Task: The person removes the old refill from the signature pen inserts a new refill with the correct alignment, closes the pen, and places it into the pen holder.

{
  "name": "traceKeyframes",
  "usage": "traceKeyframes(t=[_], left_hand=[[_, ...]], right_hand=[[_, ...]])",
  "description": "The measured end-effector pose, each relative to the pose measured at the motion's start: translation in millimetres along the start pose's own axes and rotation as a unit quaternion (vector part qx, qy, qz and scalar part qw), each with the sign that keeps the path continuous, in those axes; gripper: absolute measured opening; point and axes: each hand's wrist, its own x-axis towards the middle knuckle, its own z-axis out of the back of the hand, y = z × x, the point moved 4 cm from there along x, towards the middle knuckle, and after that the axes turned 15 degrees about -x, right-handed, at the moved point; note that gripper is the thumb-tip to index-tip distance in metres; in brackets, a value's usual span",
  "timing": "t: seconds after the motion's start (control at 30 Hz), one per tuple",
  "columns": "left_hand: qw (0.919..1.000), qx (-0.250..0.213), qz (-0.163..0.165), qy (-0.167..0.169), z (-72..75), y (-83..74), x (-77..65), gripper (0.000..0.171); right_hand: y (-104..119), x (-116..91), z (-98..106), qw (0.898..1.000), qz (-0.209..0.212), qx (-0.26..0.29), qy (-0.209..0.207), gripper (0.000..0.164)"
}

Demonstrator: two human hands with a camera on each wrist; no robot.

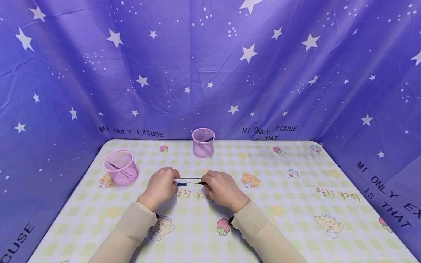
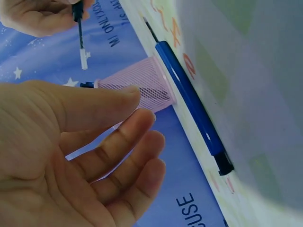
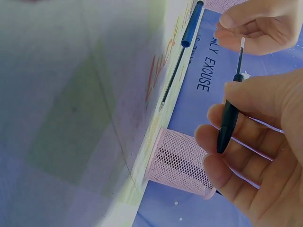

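Note:
In my right hand [image 1: 225, 186], thumb and fingers pinch a tapered black pen tip section [image 3: 228, 120]. A thin dark refill [image 3: 239, 61] with a whitish end sticks out of it, toward the left hand. My left hand [image 1: 163, 186] is just left of it, fingers loosely bent, with nothing visible between thumb and fingertips. Beside that hand a blue pen barrel [image 2: 189, 99] lies on the table, black at one end. From its other end a dark refill [image 3: 173, 78] with a metal point protrudes. The left hand covers part of the barrel in the head view.
Left of the hands stands a pink mesh pen cup [image 1: 126, 175] with thin dark sticks in it. A second pink mesh cup [image 1: 203, 149], holding a dark pen, stands at the back edge. A checked cloth covers the table [image 1: 296, 204]; starry blue curtains [image 1: 210, 73] surround it.

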Motion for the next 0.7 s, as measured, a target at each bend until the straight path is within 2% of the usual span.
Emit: traceKeyframes(t=[0.37,0.7], left_hand=[[0.9997,0.012,0.002,0.019,-3.7,7.9,0.0,0.019],[0.9994,0.013,0.010,0.030,-6.4,9.1,0.0,0.018]], right_hand=[[0.1,0.4,0.8,1.000,0.003,-0.003,-0.002,0.010],[0.4,0.3,0.7,1.000,0.001,-0.003,0.003,0.009]])
